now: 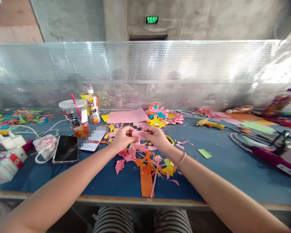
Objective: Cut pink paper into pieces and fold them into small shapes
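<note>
Between my two hands is a small piece of pink paper [138,134], pinched at both ends above the middle of the blue table. My left hand [123,139] grips its left end between thumb and fingers. At the other end, my right hand [157,138] holds it the same way; a beaded bracelet circles that wrist. Pink paper scraps [127,155] lie loosely heaped below the hands. Nearer the table edge is an orange paper strip [146,181]. Behind the hands lie a pink paper sheet [128,116] and several paper flowers [157,116].
At left stand a plastic cup [73,113] with a red straw and a drink bottle [93,106], near a phone [66,149] and chargers with cables. A yellow glue gun [209,123] and a purple power strip [276,161] lie right. A perforated metal screen [208,71] borders the back.
</note>
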Demonstrator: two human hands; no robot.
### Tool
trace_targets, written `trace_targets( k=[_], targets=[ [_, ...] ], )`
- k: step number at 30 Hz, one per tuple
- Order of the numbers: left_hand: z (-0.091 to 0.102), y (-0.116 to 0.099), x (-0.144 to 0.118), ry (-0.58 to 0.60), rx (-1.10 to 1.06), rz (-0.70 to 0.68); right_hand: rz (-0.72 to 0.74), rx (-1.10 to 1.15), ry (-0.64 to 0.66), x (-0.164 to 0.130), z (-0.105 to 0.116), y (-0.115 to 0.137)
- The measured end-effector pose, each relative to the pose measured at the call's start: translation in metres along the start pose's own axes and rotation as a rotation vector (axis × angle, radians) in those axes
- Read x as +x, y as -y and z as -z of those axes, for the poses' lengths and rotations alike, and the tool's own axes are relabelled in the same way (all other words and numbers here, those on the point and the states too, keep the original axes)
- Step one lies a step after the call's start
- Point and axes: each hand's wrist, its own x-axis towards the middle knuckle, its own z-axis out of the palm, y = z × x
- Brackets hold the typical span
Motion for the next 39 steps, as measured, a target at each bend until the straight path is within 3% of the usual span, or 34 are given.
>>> trace_targets(
  k=[12, 19, 22, 32, 36, 39],
  targets=[
    [0.002, 0.007, 0.002, 0.015, 0.099, -0.02, -0.01, 0.094, -0.004, 0.0, 0.0, -0.003],
    [0.0, -0.001, -0.006, 0.057, 0.5, -0.304, -0.007, 0.131, 0.06, 0.0, -0.003, -0.008],
    [0.0, -0.004, -0.006, 0.066, 0.551, -0.343, -0.023, 0.147, 0.073, -0.002, -0.004, -0.007],
    [0.005, -0.01, -0.001, 0.098, 0.354, -0.119, -0.134, 0.203, 0.121, 0.001, 0.003, -0.009],
    [0.01, -0.01, 0.003, 0.041, 0.285, -0.03, -0.251, 0.354, 0.069, 0.005, 0.014, -0.017],
    [0.017, -0.006, 0.01, -0.073, 0.236, -0.033, -0.292, 0.444, -0.003, 0.012, 0.024, -0.024]
  ],
)
